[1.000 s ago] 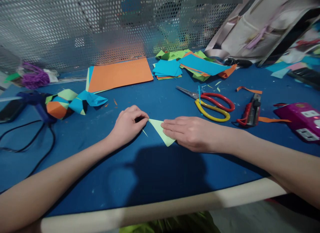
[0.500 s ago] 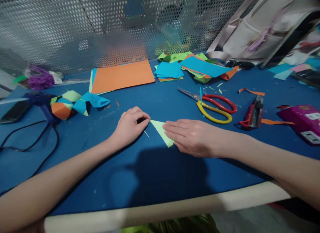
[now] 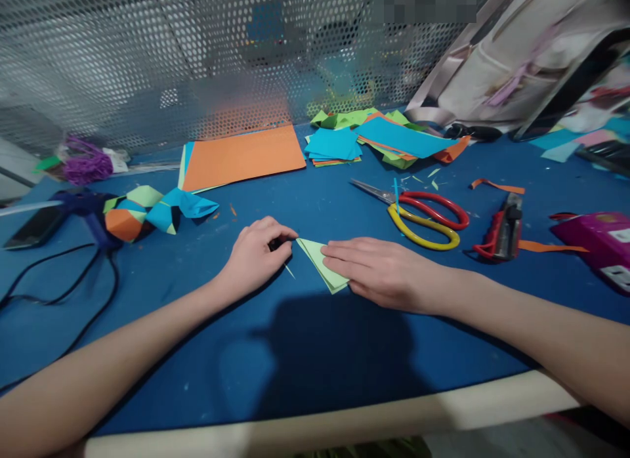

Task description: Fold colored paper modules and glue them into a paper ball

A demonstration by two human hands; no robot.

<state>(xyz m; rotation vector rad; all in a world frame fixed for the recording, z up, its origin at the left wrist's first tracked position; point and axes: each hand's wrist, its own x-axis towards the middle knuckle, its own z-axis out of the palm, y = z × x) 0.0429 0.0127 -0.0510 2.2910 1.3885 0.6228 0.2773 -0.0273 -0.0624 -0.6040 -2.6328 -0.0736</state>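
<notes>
Pale-green folded paper (image 3: 319, 262) lies flat on the blue table (image 3: 221, 379) between the hands, narrow corner pointing away and left, visible long edge slanting down to the right toward the near edge. Scissors (image 3: 427, 222) lie beyond the right hand (image 3: 378, 271), a thin sliver (image 3: 290, 271) beside the left, an orange sheet (image 3: 246, 157) farther back. Right fingers, extended and close together, rest on and hide the paper's right part; left hand (image 3: 263, 251) curled, index fingertip at the narrow corner, whether pinching cannot be told.
</notes>
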